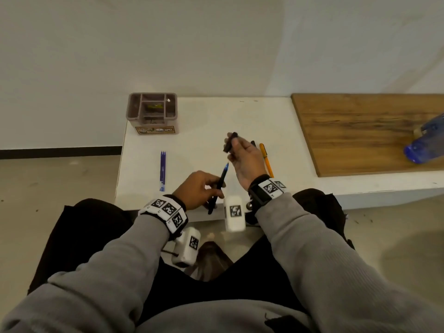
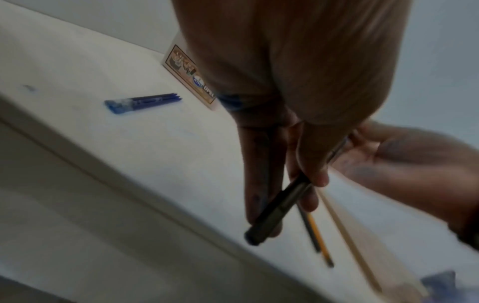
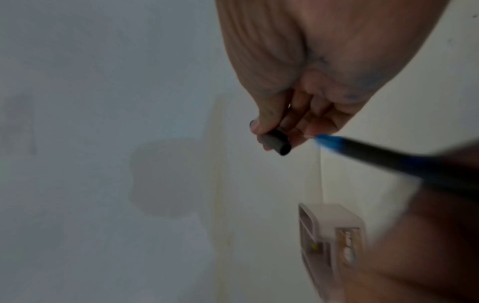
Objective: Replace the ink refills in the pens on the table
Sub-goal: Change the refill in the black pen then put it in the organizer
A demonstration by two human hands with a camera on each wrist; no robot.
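My left hand grips a black pen barrel over the near edge of the white table. The barrel tilts up and away, and a blue refill tip sticks out of its top. In the left wrist view my fingers curl round the same barrel. My right hand is raised just beyond it and pinches a short black pen cap, also seen as a dark tube in the right wrist view. Blue refills lie side by side on the table to the left.
An orange pen and a black pen lie on the table right of my right hand. A grey compartment organiser stands at the back left. A wooden board with a blue plastic bottle lies at the right.
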